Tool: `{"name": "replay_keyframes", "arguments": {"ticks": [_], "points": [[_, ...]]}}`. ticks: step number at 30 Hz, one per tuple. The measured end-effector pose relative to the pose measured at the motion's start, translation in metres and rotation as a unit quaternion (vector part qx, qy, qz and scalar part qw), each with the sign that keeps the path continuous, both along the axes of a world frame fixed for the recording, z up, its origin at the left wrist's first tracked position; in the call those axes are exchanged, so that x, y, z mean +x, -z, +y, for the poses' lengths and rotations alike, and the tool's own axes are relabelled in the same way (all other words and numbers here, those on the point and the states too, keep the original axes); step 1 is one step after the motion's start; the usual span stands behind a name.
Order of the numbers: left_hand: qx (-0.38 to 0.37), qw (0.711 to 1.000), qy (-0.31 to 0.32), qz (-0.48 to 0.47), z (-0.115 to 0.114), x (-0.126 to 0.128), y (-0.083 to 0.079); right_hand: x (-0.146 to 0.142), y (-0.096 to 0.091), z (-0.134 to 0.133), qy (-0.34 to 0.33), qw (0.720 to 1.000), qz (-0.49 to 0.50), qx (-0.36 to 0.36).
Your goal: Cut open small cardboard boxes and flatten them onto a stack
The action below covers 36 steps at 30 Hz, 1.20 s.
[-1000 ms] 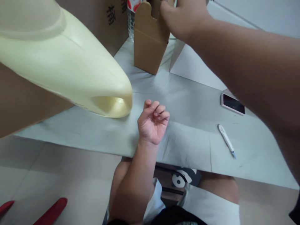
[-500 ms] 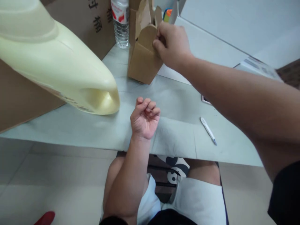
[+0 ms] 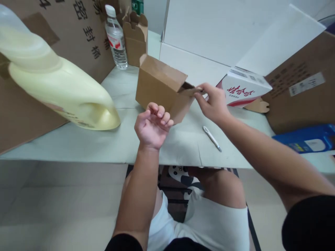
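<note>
A brown cardboard box (image 3: 162, 89) is tipped on its side above the table, its flapped end toward the right. My right hand (image 3: 213, 101) pinches a flap at that end between thumb and fingers. Palm up, my left hand (image 3: 153, 125) is in front of the box's lower side, fingers loosely curled and holding nothing. Its fingertips overlap the box in view; whether they touch it I cannot tell. Below the right hand, a white pen-like tool (image 3: 211, 138) lies on the table (image 3: 180, 150).
At left stand a large pale yellow jug (image 3: 78, 87) and a big carton (image 3: 78, 42). Behind are a water bottle (image 3: 116, 42) and another small brown box (image 3: 134, 38). A white-and-red box (image 3: 243, 87) and a blue container (image 3: 306, 141) sit at right.
My right hand has brought the cardboard box nearer and tilted it onto its side. The fingers of my left hand have uncurled somewhat. The view has shifted right.
</note>
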State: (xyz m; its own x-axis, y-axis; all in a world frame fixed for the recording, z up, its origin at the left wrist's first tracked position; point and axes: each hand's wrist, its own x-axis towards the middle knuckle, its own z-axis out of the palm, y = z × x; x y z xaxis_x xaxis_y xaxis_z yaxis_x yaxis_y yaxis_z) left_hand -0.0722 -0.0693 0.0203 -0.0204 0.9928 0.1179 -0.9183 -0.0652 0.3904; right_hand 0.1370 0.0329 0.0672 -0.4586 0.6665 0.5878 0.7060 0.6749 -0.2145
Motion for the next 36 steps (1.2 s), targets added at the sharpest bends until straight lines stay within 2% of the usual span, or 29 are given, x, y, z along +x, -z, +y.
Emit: {"name": "replay_keyframes", "arguments": {"ticks": [4,7,10,12,13,18,22,24,27,30,32,33,34,35,36], "points": [[0.015,0.996,0.056,0.064,-0.015,0.019,-0.005,0.018,0.031,-0.036,0.005,0.998,0.049,0.032],[0.019,0.983,0.124,0.132,-0.025,0.034,-0.009,0.025,0.053,-0.057,0.002,0.994,0.099,0.04],[0.037,0.945,0.246,0.213,-0.031,0.043,-0.007,0.029,0.066,-0.068,0.035,0.988,0.15,0.027],[0.049,0.912,0.323,0.249,-0.031,0.045,0.001,0.031,0.07,-0.072,0.066,0.985,0.162,0.002],[0.052,0.902,0.342,0.257,-0.03,0.045,0.007,0.032,0.07,-0.072,0.076,0.984,0.161,-0.011],[0.062,0.914,0.303,0.263,-0.018,0.045,0.03,0.037,0.077,-0.07,0.077,0.98,0.185,-0.022],[0.086,0.902,0.305,0.294,-0.004,0.045,0.029,0.044,0.089,-0.068,0.037,0.971,0.236,0.009],[0.095,0.909,0.261,0.31,0.001,0.044,0.026,0.048,0.091,-0.068,0.012,0.968,0.252,0.011],[0.137,0.933,0.156,0.294,0.008,0.038,0.021,0.057,0.089,-0.07,-0.021,0.959,0.281,-0.016],[0.23,0.928,0.121,0.265,0.011,0.029,0.02,0.062,0.091,-0.071,-0.038,0.947,0.312,-0.061],[0.233,0.933,0.057,0.268,0.012,0.024,0.022,0.061,0.095,-0.072,-0.034,0.942,0.323,-0.084],[0.207,0.937,-0.019,0.282,0.012,0.023,0.024,0.059,0.097,-0.072,-0.03,0.941,0.326,-0.092],[0.177,0.928,-0.117,0.305,0.013,0.023,0.027,0.058,0.1,-0.072,-0.028,0.94,0.325,-0.099],[0.154,0.901,-0.218,0.342,0.013,0.024,0.03,0.056,0.102,-0.073,-0.03,0.94,0.324,-0.105],[0.143,0.853,-0.3,0.403,0.013,0.025,0.032,0.054,0.104,-0.073,-0.035,0.939,0.324,-0.111]]}}
